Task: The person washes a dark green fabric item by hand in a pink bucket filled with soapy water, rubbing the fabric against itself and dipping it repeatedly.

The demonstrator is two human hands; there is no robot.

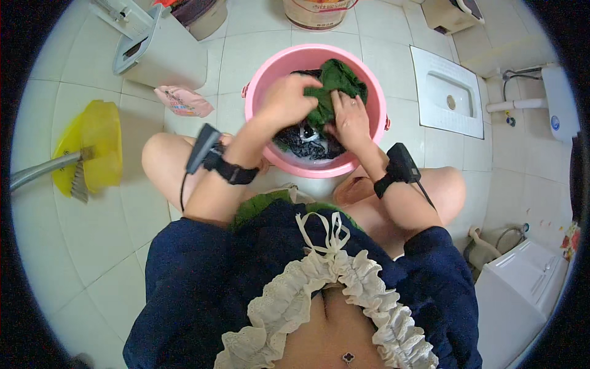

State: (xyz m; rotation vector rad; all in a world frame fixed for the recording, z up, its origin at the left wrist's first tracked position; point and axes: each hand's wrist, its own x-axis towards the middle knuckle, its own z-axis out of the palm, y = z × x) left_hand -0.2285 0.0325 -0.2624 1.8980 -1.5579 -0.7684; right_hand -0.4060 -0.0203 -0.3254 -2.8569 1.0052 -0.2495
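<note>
Before me on the tiled floor stands a round pink plastic basin (256, 104) with dark wet fabric (306, 143) and sudsy water inside. A wet dark green cloth (341, 78) is bunched up over the dark fabric. My left hand (290, 99) pinches the cloth's left side between thumb and fingers. On the cloth's lower right side lies my right hand (350, 117), its fingers curled into the folds; part of its thumb is hidden. Both wrists wear black straps with small dark devices.
Left are a yellow dustpan (103, 147) with a brush, a pink packet (184, 101) and a grey-white bin (170, 50). A bucket (315, 14) stands beyond the basin. Right are a squat toilet (449, 92) in the floor and a white appliance (521, 286).
</note>
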